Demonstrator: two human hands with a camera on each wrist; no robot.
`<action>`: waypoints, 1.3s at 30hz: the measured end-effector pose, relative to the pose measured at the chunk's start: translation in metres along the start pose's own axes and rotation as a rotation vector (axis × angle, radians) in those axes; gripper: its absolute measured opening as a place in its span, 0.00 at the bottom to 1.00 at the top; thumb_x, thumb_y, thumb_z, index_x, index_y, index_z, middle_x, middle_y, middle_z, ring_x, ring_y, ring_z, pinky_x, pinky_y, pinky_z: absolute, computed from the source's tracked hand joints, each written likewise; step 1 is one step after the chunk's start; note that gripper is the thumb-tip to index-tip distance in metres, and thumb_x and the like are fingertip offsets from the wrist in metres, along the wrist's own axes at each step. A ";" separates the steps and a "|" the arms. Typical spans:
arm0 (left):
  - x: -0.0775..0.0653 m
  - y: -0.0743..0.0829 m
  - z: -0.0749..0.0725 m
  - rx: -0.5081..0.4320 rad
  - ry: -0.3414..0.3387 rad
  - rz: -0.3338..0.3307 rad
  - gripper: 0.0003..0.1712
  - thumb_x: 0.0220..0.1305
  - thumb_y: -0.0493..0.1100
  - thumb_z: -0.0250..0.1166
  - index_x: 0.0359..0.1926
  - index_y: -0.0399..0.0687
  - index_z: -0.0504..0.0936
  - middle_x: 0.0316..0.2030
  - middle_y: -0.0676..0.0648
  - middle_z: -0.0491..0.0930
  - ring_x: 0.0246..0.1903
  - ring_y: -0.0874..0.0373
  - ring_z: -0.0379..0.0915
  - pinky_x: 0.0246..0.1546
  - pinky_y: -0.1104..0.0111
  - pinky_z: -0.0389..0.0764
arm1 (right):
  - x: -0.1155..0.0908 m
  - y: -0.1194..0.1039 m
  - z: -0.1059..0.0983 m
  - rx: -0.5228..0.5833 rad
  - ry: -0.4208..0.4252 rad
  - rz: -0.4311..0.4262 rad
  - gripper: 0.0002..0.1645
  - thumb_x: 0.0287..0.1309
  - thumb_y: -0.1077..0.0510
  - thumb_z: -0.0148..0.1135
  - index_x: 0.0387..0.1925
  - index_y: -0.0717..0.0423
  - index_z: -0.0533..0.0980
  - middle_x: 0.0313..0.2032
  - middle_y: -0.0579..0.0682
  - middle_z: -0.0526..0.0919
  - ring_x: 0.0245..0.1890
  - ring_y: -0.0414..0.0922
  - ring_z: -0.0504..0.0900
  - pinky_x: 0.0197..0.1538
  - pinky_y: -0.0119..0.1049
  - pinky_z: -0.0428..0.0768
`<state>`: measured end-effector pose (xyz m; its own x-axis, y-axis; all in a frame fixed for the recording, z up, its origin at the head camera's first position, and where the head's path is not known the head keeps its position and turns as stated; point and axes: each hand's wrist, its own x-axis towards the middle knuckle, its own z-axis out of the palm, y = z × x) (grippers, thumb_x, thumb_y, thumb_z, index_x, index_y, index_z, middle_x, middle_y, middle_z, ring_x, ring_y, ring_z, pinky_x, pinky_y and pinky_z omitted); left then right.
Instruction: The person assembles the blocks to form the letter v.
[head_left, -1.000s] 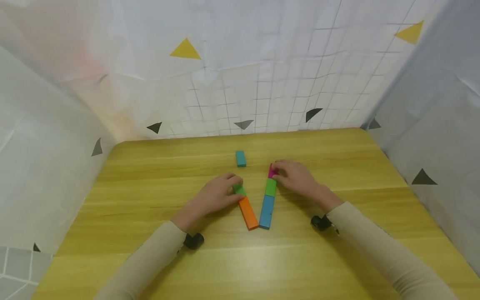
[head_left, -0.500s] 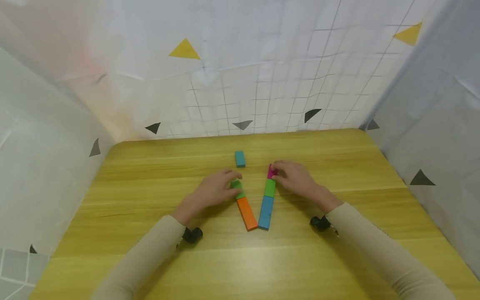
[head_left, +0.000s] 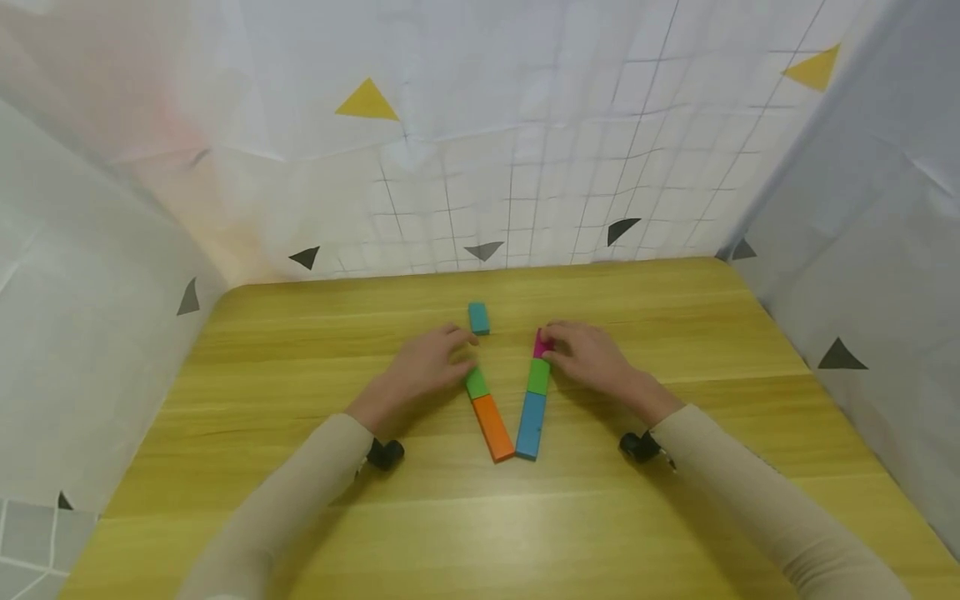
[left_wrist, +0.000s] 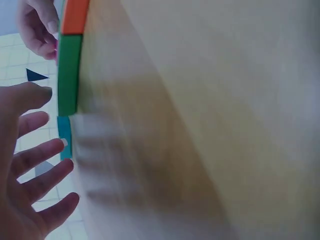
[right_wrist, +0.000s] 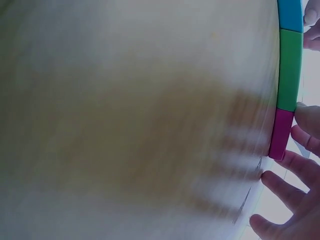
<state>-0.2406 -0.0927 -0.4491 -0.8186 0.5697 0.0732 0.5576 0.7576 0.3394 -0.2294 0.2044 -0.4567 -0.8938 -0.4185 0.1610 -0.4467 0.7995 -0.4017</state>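
Observation:
My left hand [head_left: 423,364], fingers spread and holding nothing, is between the far end of a green block [head_left: 477,383] and a small teal block [head_left: 478,318]. That green block lies end to end with a longer orange block [head_left: 493,427]. In the left wrist view the fingertips overlap the teal block [left_wrist: 65,137]. My right hand [head_left: 592,354] holds a magenta block [right_wrist: 281,134] between thumb and fingers. The magenta block meets a second green block [head_left: 538,377], and a blue block [head_left: 531,426] continues that row. Both rows meet at their near ends in a V.
The blocks lie on a wood-grain table [head_left: 480,525]. A white sheet [head_left: 465,192] with grid lines and triangle marks stands behind it, and pale sheets flank both sides. A small black device [head_left: 386,455] is on the left wrist, another [head_left: 639,447] on the right.
My left hand has let go of the green block in the orange row and moved away from me, toward the teal block. The right hand stays at the magenta block.

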 end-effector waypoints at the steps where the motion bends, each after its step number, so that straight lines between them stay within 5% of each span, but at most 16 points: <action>1: 0.001 -0.001 0.000 0.005 0.002 0.002 0.21 0.68 0.57 0.61 0.59 0.59 0.79 0.56 0.52 0.79 0.51 0.55 0.79 0.49 0.59 0.82 | 0.000 0.000 0.000 0.003 -0.003 0.000 0.06 0.63 0.52 0.65 0.40 0.48 0.80 0.39 0.44 0.84 0.40 0.46 0.81 0.48 0.45 0.81; 21: 0.029 -0.020 -0.001 -0.034 0.040 -0.018 0.20 0.64 0.52 0.61 0.56 0.57 0.78 0.56 0.49 0.74 0.52 0.51 0.76 0.54 0.55 0.80 | -0.001 -0.001 -0.002 0.009 -0.018 0.006 0.08 0.64 0.52 0.64 0.42 0.49 0.80 0.42 0.45 0.84 0.43 0.46 0.81 0.51 0.46 0.81; 39: 0.058 -0.027 0.000 -0.020 -0.021 -0.051 0.28 0.64 0.59 0.64 0.63 0.60 0.73 0.67 0.50 0.67 0.63 0.50 0.69 0.64 0.54 0.73 | -0.001 0.001 0.000 0.007 -0.005 0.003 0.07 0.64 0.52 0.65 0.41 0.49 0.81 0.43 0.45 0.85 0.43 0.46 0.81 0.51 0.45 0.81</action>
<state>-0.3029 -0.0804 -0.4544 -0.8425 0.5375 0.0357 0.5125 0.7794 0.3604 -0.2289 0.2053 -0.4575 -0.8951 -0.4182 0.1548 -0.4434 0.7977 -0.4088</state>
